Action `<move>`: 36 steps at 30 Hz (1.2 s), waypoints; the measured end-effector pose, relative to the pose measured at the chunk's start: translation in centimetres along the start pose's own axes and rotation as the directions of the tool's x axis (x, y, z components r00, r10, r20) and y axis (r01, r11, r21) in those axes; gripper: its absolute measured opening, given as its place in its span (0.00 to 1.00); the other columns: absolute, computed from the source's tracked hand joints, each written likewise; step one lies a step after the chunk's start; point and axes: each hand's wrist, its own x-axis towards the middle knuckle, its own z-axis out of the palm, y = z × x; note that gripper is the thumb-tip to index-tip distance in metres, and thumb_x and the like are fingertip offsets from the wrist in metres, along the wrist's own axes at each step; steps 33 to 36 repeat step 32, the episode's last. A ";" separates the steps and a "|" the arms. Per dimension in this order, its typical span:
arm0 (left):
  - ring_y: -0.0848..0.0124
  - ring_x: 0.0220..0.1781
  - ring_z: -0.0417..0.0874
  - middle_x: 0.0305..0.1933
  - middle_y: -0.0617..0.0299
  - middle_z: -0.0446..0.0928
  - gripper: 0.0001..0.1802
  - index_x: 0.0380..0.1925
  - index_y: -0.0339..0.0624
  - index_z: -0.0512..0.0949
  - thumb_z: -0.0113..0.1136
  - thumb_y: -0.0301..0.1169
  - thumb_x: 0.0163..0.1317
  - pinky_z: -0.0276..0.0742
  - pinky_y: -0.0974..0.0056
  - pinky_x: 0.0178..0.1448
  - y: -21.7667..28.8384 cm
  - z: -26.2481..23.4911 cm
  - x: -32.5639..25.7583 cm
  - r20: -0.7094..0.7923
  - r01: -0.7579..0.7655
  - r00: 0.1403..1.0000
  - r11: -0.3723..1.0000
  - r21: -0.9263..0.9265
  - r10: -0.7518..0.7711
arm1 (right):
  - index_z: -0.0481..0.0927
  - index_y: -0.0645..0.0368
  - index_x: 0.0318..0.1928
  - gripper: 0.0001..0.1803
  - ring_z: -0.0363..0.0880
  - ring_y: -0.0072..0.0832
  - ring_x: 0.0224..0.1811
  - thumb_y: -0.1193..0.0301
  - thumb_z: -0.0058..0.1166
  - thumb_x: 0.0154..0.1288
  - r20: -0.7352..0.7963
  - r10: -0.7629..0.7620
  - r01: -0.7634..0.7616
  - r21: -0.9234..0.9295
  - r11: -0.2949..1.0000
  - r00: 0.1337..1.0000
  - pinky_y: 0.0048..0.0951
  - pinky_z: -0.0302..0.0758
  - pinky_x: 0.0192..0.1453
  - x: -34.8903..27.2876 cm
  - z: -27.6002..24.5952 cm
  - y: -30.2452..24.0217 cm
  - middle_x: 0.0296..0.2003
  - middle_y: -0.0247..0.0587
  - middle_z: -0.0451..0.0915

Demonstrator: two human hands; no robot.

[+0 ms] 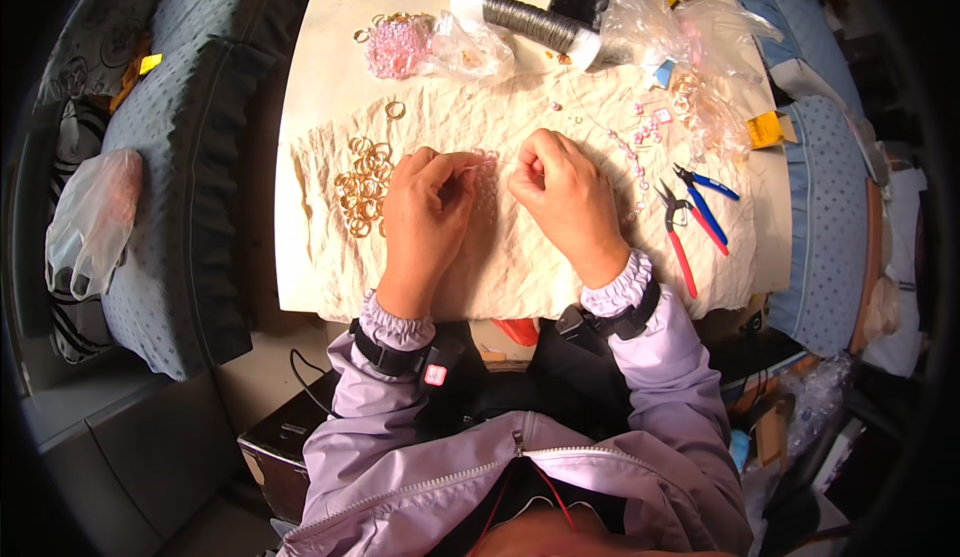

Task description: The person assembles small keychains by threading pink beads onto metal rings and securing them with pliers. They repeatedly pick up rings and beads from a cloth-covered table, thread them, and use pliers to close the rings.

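Note:
Both hands are raised over a crumpled cream cloth (pixel 330 257), a small gap between them. My left hand (pixel 428 212) is closed, thumb and fingertips pinched together toward the right. My right hand (pixel 562 192) is closed too, its fingers curled in facing the left. Whatever either pinch holds is too small to make out. Small clear pink beads (pixel 486 182) lie on the cloth between the hands. Just left of my left hand is a pile of gold-coloured rings (pixel 362 185), with a single ring (pixel 395 110) beyond it. A curved strand of pink and white beads (pixel 632 157) lies right of my right hand.
At the right lie red-handled pliers (pixel 678 242) and cutters with blue and red handles (pixel 708 197). Farther back are a wire spool (pixel 535 25), a pink bead heap (pixel 398 47) and clear plastic bags (pixel 650 22). Blue padded seats (pixel 180 177) flank the table.

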 end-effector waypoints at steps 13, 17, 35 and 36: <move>0.67 0.34 0.78 0.32 0.60 0.77 0.08 0.44 0.40 0.93 0.71 0.21 0.67 0.75 0.63 0.42 -0.1 0.0 -0.1 0.001 -0.029 1.000 0.999 0.024 0.029 | 0.77 0.55 0.41 0.08 0.86 0.44 0.35 0.72 0.65 0.69 -0.018 -0.058 0.058 0.020 0.998 0.998 0.45 0.83 0.40 0.0 0.5 0.1 0.34 0.41 0.82; 0.68 0.34 0.79 0.32 0.59 0.78 0.08 0.44 0.38 0.92 0.71 0.20 0.67 0.75 0.64 0.41 -0.3 -0.1 -0.1 0.005 -0.022 1.000 1.000 -0.007 0.022 | 0.75 0.55 0.41 0.08 0.87 0.46 0.37 0.71 0.64 0.69 -0.024 -0.065 0.066 0.018 0.998 0.998 0.46 0.85 0.41 0.1 0.4 0.3 0.35 0.41 0.82; 0.67 0.34 0.79 0.32 0.59 0.78 0.08 0.45 0.38 0.92 0.70 0.21 0.68 0.75 0.63 0.41 -0.2 -0.1 0.0 0.010 -0.017 1.000 1.000 0.008 0.017 | 0.77 0.57 0.42 0.08 0.86 0.40 0.35 0.75 0.65 0.68 -0.015 -0.057 0.057 0.019 0.998 0.998 0.43 0.83 0.40 0.3 0.4 0.3 0.34 0.42 0.82; 0.67 0.34 0.79 0.32 0.59 0.78 0.08 0.45 0.38 0.92 0.70 0.21 0.68 0.75 0.63 0.41 -0.2 -0.1 0.0 0.010 -0.017 1.000 1.000 0.008 0.017 | 0.77 0.57 0.42 0.08 0.86 0.40 0.35 0.75 0.65 0.68 -0.015 -0.057 0.057 0.019 0.998 0.998 0.43 0.83 0.40 0.3 0.4 0.3 0.34 0.42 0.82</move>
